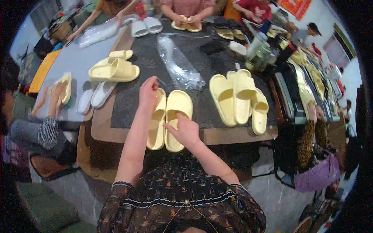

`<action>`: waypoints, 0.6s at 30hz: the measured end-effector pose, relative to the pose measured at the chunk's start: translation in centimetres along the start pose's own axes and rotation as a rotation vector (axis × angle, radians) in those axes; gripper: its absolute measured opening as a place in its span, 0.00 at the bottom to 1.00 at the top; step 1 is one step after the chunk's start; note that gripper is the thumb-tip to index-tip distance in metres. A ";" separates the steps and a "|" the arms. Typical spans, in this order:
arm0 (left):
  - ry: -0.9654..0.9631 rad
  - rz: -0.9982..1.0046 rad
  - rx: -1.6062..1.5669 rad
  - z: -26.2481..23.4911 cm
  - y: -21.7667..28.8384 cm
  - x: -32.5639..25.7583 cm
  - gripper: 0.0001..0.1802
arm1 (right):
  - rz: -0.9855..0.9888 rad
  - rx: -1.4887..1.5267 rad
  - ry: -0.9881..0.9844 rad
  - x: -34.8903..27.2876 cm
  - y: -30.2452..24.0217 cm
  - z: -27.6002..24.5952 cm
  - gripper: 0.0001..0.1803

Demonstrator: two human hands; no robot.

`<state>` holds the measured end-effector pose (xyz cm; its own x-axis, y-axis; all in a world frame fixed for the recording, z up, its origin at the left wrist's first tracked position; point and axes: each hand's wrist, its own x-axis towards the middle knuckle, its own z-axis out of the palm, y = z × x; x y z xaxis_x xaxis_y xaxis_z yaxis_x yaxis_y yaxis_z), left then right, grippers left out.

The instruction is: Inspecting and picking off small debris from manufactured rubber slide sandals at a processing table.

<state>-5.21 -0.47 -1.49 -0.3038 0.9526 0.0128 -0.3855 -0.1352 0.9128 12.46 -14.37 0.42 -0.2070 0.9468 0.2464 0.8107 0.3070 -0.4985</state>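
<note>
At left, a yellow pair (114, 70) and a white pair (97, 95) lie on the desk (103, 126), a small dark mark on the yellow insole too small to read. Next comes the left hand (149, 91), its fingers curled by the far, outer end of the left slipper (156, 134); whether they grip anything I cannot tell. A clear bag (180, 62) lies beyond. The left slipper and the right slipper (179, 100) stand side by side at the desk's near edge, straps at the far end, heels toward the person and seemingly overhanging it, their long axes running away from the body. The left hand is nearer the far end of the left slipper; the right hand (186, 130) comes from the right over the right slipper, fingers in its opening near the strap, thumb spread apart toward the inner edge. Farther right sits a yellow group (243, 99), with no readable label. A red poster (294, 7) at upper right bears gold writing, blurred.
</note>
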 end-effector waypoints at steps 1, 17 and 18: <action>-0.025 0.078 0.099 0.4 0.0 -0.3 0.05 | -0.010 -0.012 0.001 0.6 -0.1 -0.2 0.34; -0.124 -0.252 -0.352 -0.8 2.9 -9.8 0.06 | -0.084 0.164 -0.113 -3.1 1.1 -2.7 0.16; -0.152 -0.141 -0.141 -0.1 3.8 -10.6 0.08 | -0.078 0.163 -0.094 -3.2 1.2 -3.5 0.16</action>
<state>-3.57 -11.15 1.82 -0.1076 0.9934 -0.0395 -0.5360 -0.0246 0.8438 16.01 -17.39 1.94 -0.3220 0.9221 0.2144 0.6923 0.3838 -0.6110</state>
